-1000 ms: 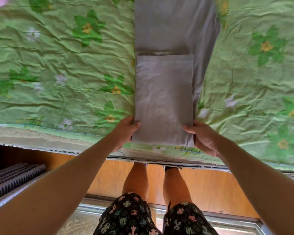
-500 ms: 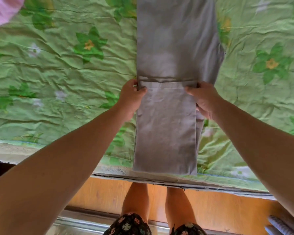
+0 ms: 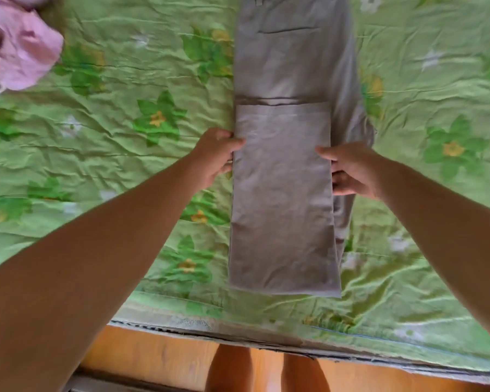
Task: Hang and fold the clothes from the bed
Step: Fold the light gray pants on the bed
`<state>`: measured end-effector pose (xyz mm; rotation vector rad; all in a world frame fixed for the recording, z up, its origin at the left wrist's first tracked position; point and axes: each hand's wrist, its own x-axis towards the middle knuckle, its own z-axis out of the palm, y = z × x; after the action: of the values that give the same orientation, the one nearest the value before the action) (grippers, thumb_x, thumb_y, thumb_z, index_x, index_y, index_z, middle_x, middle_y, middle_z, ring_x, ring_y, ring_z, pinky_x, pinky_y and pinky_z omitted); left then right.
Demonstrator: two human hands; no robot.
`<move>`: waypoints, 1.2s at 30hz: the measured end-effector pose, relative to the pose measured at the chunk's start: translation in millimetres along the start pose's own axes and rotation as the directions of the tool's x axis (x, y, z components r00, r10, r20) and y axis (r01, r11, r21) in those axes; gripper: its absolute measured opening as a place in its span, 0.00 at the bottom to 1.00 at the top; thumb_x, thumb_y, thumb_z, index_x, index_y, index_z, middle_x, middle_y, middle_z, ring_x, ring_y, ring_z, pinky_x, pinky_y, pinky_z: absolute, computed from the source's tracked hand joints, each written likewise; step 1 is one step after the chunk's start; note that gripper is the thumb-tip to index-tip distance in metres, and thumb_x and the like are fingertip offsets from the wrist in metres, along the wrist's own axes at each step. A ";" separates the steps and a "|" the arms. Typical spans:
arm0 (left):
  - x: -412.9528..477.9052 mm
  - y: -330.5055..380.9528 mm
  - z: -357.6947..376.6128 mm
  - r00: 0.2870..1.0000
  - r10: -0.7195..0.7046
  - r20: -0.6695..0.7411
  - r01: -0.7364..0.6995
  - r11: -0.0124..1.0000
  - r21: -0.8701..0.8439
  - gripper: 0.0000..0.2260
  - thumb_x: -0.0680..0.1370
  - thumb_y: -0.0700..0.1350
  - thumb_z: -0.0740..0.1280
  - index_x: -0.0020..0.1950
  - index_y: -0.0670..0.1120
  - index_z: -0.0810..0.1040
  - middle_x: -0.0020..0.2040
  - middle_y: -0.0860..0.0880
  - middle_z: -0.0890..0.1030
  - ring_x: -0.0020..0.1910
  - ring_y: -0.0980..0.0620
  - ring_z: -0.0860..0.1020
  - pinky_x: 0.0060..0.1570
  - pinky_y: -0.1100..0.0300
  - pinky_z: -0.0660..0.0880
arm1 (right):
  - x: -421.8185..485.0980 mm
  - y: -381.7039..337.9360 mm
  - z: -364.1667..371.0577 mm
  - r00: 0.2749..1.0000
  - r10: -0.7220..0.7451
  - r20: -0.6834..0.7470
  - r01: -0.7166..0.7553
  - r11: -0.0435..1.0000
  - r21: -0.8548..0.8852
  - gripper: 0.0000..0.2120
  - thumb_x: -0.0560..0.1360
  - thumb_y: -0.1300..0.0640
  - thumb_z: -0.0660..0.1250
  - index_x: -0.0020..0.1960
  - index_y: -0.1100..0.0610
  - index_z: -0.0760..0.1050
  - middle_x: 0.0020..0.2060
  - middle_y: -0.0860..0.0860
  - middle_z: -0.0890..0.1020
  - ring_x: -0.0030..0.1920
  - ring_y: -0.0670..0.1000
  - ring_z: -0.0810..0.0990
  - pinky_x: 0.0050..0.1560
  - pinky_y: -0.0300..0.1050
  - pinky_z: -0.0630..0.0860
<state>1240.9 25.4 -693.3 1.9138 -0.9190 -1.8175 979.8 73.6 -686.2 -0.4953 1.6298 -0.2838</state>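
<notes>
Grey trousers lie lengthwise on the green floral bedspread, with the leg end folded back over the upper part. The fold's far edge sits below the back pocket. My left hand grips the folded panel's left edge, thumb on top of the cloth. At the right edge my right hand holds the cloth the same way, thumb over it and fingers curled underneath.
A crumpled pink garment lies at the far left of the bed. The bed's wooden side runs along the near edge, with my legs standing against it.
My hands went from the folded panel's near end up to its far edge, then drew back to its mid-sides. The pink garment has come into view.
</notes>
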 end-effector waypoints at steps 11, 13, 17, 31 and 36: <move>-113.3 -144.7 -6.1 0.952 -0.266 0.154 0.250 0.961 0.117 0.08 0.78 0.39 0.71 0.56 0.47 0.82 0.52 0.48 0.86 0.54 0.47 0.84 0.61 0.41 0.77 | -71.4 154.3 32.2 0.999 0.035 0.029 -0.037 0.997 0.067 0.10 0.75 0.61 0.73 0.57 0.56 0.82 0.48 0.53 0.88 0.54 0.58 0.85 0.58 0.56 0.79; -117.1 -153.3 -4.4 0.956 -0.259 0.137 0.242 0.962 0.130 0.08 0.78 0.40 0.71 0.56 0.48 0.82 0.52 0.47 0.86 0.54 0.45 0.84 0.62 0.40 0.77 | -73.0 171.1 40.8 0.999 -0.042 -0.033 0.045 0.995 0.090 0.11 0.75 0.62 0.74 0.56 0.55 0.83 0.49 0.53 0.87 0.55 0.58 0.84 0.56 0.55 0.78; -126.0 -164.8 -2.7 0.964 -0.237 0.124 0.222 0.967 0.126 0.07 0.79 0.43 0.70 0.57 0.50 0.81 0.55 0.48 0.85 0.56 0.44 0.83 0.62 0.39 0.76 | -72.4 196.4 45.3 0.994 -0.066 -0.084 0.075 0.991 0.112 0.09 0.75 0.58 0.74 0.55 0.54 0.84 0.48 0.50 0.87 0.56 0.57 0.83 0.61 0.55 0.74; -151.8 -180.2 -4.5 0.975 -0.202 0.097 0.172 0.953 0.250 0.09 0.80 0.44 0.69 0.57 0.42 0.80 0.54 0.40 0.83 0.50 0.47 0.81 0.52 0.50 0.79 | -104.8 217.0 70.1 0.997 0.045 -0.064 -0.032 0.982 0.185 0.13 0.70 0.55 0.74 0.53 0.57 0.84 0.48 0.54 0.88 0.53 0.58 0.85 0.62 0.60 0.79; -75.6 -99.1 4.0 0.997 0.058 -0.049 -0.058 0.998 -0.001 0.15 0.78 0.41 0.71 0.64 0.44 0.75 0.47 0.44 0.83 0.40 0.52 0.81 0.39 0.57 0.78 | -41.9 113.8 50.4 0.979 -0.133 -0.153 0.168 0.953 0.252 0.16 0.66 0.53 0.74 0.52 0.58 0.83 0.44 0.59 0.85 0.46 0.61 0.84 0.49 0.64 0.81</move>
<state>1260.7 148.3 -701.1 1.9011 -0.9455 -1.7300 1014.9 198.1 -708.3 -0.4035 1.6558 -0.6524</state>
